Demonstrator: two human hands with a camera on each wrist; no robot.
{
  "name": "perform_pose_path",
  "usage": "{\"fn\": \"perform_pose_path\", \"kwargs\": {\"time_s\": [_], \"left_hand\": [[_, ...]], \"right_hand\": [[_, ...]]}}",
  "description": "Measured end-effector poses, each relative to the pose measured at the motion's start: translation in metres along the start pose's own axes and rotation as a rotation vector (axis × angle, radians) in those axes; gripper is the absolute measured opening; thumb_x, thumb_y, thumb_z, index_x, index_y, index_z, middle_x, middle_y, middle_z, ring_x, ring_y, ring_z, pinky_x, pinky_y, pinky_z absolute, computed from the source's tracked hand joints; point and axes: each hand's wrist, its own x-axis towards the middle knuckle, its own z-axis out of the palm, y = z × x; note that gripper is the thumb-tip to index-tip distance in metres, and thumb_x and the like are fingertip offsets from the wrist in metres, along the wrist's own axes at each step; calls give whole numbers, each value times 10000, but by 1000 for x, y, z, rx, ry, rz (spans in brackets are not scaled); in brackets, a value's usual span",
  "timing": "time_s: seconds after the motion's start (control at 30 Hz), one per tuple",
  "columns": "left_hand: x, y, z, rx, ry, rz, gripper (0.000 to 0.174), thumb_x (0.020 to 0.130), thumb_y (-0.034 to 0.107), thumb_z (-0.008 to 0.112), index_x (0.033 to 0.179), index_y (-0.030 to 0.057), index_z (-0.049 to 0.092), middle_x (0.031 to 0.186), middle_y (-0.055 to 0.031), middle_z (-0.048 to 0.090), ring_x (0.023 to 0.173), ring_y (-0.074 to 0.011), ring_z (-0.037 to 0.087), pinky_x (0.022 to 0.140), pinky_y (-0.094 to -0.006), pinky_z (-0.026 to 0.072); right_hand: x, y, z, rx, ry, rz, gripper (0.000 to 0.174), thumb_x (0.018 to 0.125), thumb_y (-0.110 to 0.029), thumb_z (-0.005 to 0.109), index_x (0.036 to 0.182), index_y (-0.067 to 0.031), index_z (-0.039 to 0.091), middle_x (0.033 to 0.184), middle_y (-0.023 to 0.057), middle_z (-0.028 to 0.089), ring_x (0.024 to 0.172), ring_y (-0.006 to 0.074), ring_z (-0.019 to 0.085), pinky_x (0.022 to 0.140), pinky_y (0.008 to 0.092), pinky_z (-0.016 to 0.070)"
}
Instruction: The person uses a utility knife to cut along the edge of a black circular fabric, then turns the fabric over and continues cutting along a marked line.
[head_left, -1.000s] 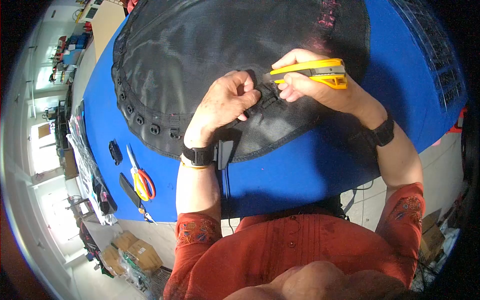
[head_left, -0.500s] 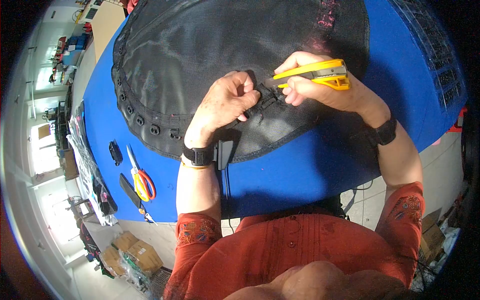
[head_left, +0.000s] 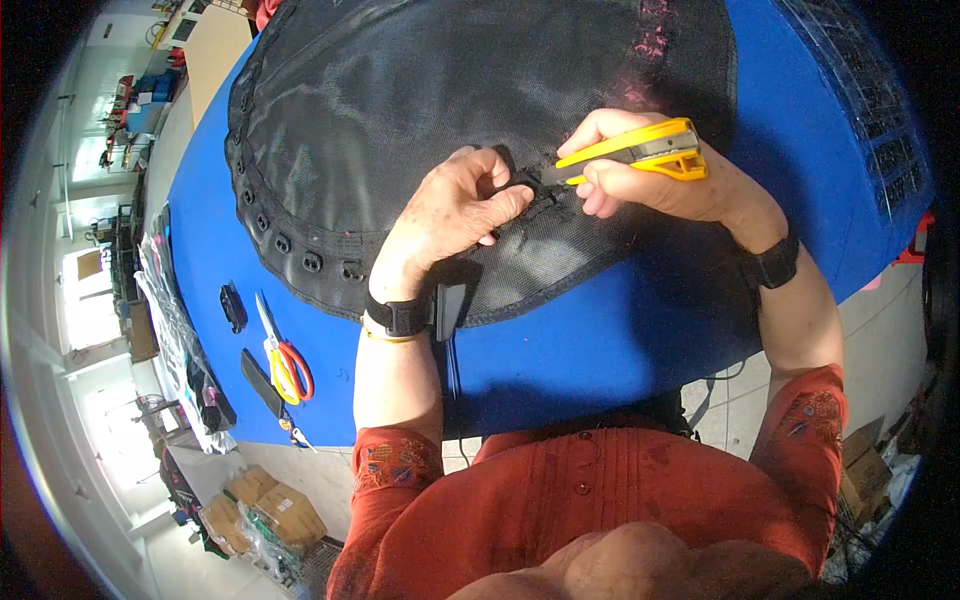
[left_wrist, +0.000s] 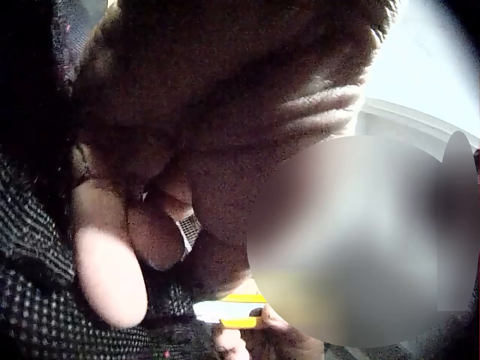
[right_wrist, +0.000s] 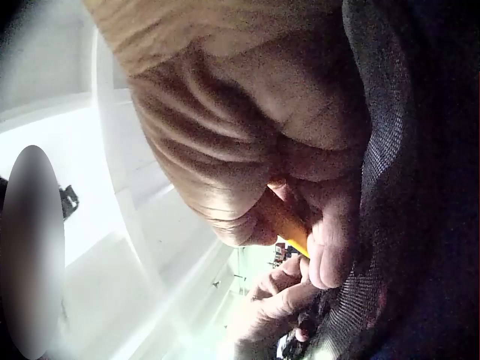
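A large round black mesh sheet [head_left: 400,110] with a banded edge lies on the blue table. My left hand [head_left: 450,205] pinches a bunched black strap [head_left: 540,192] on the sheet between thumb and curled fingers. My right hand [head_left: 650,185] grips a yellow utility knife [head_left: 655,150], its blade pointing left with the tip right at the strap, close to the left thumb. In the left wrist view the knife [left_wrist: 241,310] shows beyond the left fingers. The right palm covers most of the knife handle [right_wrist: 289,229] in the right wrist view.
Orange-and-yellow-handled scissors [head_left: 285,365], a black sheath-like strip [head_left: 262,382] and a small black piece [head_left: 232,307] lie at the table's left. Black buckles [head_left: 282,243] line the sheet's edge. Plastic-wrapped dark pieces [head_left: 880,120] lie at the right. Cardboard boxes [head_left: 275,505] stand on the floor.
The knife and right hand have shifted slightly right and toward the body, the blade tip moving down along the strap. The left hand keeps its pinch, its thumb a little farther right.
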Motion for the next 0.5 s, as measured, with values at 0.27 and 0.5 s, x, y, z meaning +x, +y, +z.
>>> {"fn": "perform_pose_path", "kwargs": {"time_s": [0.27,0.5], "left_hand": [[1,-6,1,30,-2,78,305,947,166,793,787,-12,605,957,-80,532,711,-150,626,556,-296,563],[2,-1,-1,-24,-40,51,231,945,109,750,795,-10,622,978,-79,519,753,-159,634,578,-288,593]], "right_hand": [[-1,1,2,14,30,-24,278,1023,-221,677,1231,-39,641,958,49,714,831,115,712,779,298,604],[-3,-5,-1,-17,11,9,345,1019,-239,647,1288,-23,628,1016,94,721,884,146,738,822,318,628]]}}
